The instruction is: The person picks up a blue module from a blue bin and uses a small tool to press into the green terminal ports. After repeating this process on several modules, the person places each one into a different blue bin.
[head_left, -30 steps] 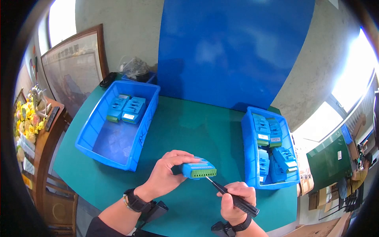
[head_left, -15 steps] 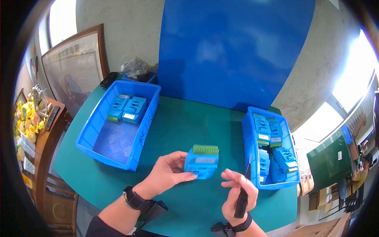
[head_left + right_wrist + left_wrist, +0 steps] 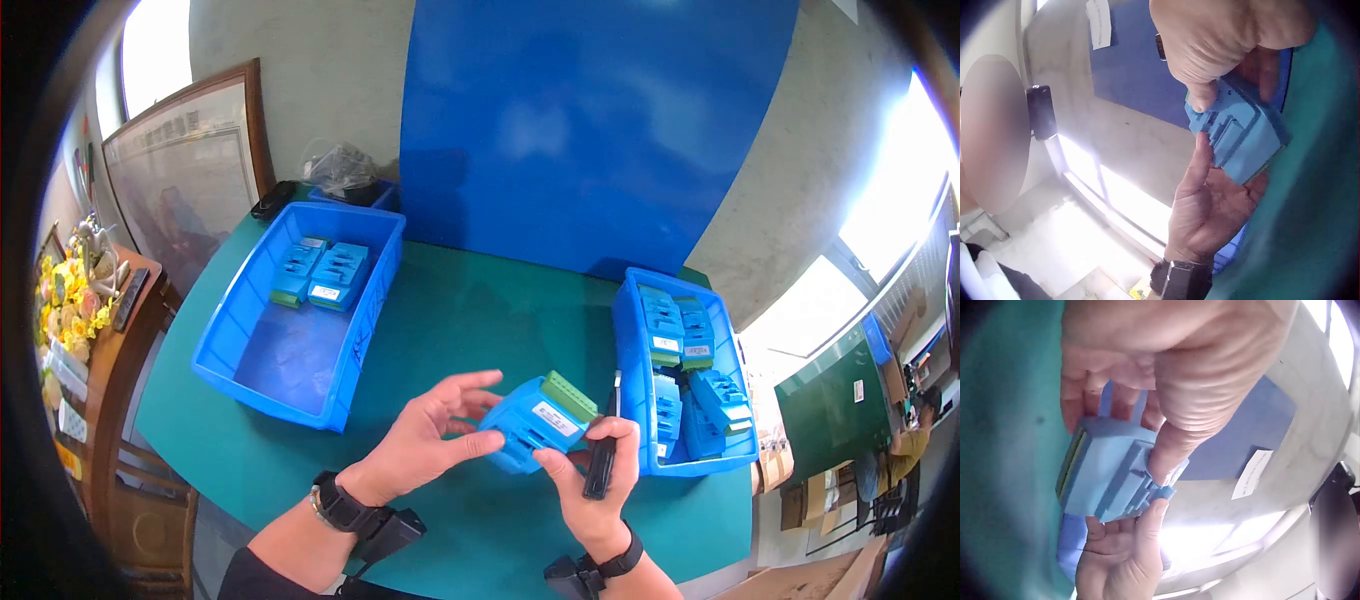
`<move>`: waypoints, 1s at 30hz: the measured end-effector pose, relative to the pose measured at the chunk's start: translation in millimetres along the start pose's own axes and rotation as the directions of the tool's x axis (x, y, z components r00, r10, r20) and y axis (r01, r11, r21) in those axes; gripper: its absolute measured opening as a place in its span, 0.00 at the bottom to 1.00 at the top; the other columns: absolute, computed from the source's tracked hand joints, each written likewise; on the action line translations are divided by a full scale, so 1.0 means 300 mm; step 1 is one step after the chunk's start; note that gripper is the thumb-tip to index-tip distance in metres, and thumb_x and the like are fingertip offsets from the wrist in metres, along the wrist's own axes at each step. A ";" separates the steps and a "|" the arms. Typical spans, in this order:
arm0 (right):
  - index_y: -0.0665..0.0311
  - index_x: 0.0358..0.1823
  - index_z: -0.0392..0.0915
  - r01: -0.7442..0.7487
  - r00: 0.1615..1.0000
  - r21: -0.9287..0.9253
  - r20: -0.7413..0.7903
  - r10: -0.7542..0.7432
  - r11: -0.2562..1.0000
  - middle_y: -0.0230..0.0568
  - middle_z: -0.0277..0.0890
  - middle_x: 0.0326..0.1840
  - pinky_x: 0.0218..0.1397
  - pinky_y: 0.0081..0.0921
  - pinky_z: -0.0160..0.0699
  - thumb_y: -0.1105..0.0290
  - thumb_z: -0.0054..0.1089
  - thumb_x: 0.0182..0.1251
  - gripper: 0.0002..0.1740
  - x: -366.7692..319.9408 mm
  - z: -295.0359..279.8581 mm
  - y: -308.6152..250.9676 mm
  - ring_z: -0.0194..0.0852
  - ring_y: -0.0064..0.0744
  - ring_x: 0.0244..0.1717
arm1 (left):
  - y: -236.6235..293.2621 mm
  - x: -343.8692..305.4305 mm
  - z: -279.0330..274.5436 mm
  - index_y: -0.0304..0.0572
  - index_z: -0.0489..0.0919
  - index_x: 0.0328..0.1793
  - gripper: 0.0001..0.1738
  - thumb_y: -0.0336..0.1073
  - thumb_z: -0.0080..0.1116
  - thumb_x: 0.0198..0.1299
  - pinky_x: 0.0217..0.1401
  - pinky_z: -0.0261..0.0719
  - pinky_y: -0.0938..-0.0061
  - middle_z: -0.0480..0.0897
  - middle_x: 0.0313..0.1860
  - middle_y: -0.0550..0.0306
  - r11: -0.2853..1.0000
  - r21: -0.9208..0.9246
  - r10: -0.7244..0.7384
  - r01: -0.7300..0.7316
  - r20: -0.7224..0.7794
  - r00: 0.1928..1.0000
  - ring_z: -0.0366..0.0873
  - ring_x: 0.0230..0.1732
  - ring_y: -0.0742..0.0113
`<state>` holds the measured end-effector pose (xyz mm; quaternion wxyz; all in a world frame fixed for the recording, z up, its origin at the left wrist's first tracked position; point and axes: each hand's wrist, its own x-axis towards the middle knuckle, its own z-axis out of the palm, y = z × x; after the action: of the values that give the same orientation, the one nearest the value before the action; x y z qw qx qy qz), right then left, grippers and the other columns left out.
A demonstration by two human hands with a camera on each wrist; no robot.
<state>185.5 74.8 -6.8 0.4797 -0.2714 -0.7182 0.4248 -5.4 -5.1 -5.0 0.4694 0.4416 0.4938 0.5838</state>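
Observation:
Above the table, both hands are at a blue terminal module (image 3: pixel 533 428) with a white label and a green terminal block (image 3: pixel 570 397) on its upper right edge. My left hand (image 3: pixel 420 445) holds its left side, thumb on the front and fingers spread behind. My right hand (image 3: pixel 597 515) pinches the lower right side with the thumb and also grips a black-handled screwdriver (image 3: pixel 600 468), its shaft pointing up. In the left wrist view the left thumb (image 3: pixel 1169 450) presses the ridged face. The right wrist view shows both thumbs on the module (image 3: pixel 1241 137).
A blue bin (image 3: pixel 345 375) at left holds two similar modules (image 3: pixel 338 272). Another blue bin (image 3: pixel 635 400) at right holds several more modules (image 3: pixel 720 400). A tall blue panel (image 3: pixel 590 130) stands behind the green table (image 3: pixel 480 330). A small container with plastic wrap (image 3: pixel 345 170) sits at the back left.
The module has turned from its terminal block facing me to its labelled face showing, block at upper right. The right hand has swung the screwdriver upward and moved in to grasp the module too.

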 end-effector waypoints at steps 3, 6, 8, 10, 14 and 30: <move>0.61 0.46 0.61 0.225 0.972 -0.120 -0.046 -0.232 0.967 0.49 0.74 0.46 0.39 0.27 0.83 0.74 0.79 0.48 0.32 0.012 -0.005 0.006 0.80 0.36 0.44 | -0.014 -0.003 -0.005 0.42 0.60 0.74 0.34 0.44 0.59 0.66 0.60 0.75 0.65 0.75 0.62 0.49 0.988 -0.123 -0.097 0.095 -0.010 0.995 0.77 0.55 0.61; 0.61 0.40 0.62 0.435 0.896 -0.189 -0.003 -0.443 0.880 0.56 0.79 0.45 0.44 0.35 0.80 0.77 0.77 0.47 0.28 0.021 -0.002 0.009 0.82 0.50 0.43 | -0.023 -0.003 -0.015 0.41 0.58 0.74 0.35 0.56 0.46 0.70 0.61 0.76 0.63 0.74 0.63 0.49 0.837 -0.431 -0.211 0.336 0.312 0.926 0.77 0.58 0.57; 0.61 0.36 0.67 0.461 0.886 -0.116 0.117 -0.448 0.880 0.56 0.80 0.48 0.48 0.37 0.81 0.82 0.73 0.47 0.22 0.007 0.005 0.015 0.82 0.50 0.49 | 0.007 -0.004 -0.005 0.41 0.59 0.73 0.35 0.60 0.38 0.73 0.63 0.76 0.62 0.75 0.63 0.50 0.712 -0.534 -0.176 0.456 0.493 0.852 0.76 0.62 0.58; 0.61 0.38 0.71 0.506 0.851 -0.139 0.238 -0.467 0.851 0.54 0.80 0.50 0.51 0.38 0.83 0.81 0.73 0.45 0.21 0.011 0.013 0.002 0.81 0.50 0.54 | 0.009 0.003 0.007 0.41 0.60 0.72 0.32 0.56 0.42 0.72 0.63 0.76 0.62 0.75 0.63 0.51 0.758 -0.525 -0.271 0.387 0.286 0.919 0.76 0.61 0.60; 0.64 0.45 0.74 0.566 0.822 -0.218 0.215 -0.527 0.795 0.50 0.83 0.42 0.38 0.32 0.85 0.67 0.75 0.52 0.22 0.035 0.020 -0.026 0.84 0.46 0.45 | 0.042 0.002 -0.008 0.41 0.63 0.70 0.27 0.43 0.53 0.70 0.62 0.77 0.62 0.75 0.62 0.54 0.807 -0.551 -0.249 0.213 0.010 0.968 0.76 0.61 0.63; 0.66 0.35 0.85 0.466 0.881 -0.224 0.206 -0.426 0.856 0.32 0.72 0.14 0.20 0.24 0.67 0.59 0.54 0.64 0.18 0.012 -0.019 -0.019 0.70 0.29 0.14 | 0.061 -0.002 -0.003 0.43 0.69 0.66 0.28 0.27 0.62 0.58 0.65 0.73 0.67 0.77 0.59 0.55 0.915 -0.403 -0.076 -0.017 -0.214 0.974 0.74 0.61 0.67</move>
<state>189.6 76.7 0.9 0.4691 -0.1268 -0.8459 0.2200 -8.3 -7.2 12.8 0.4998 0.2591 0.4200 0.7118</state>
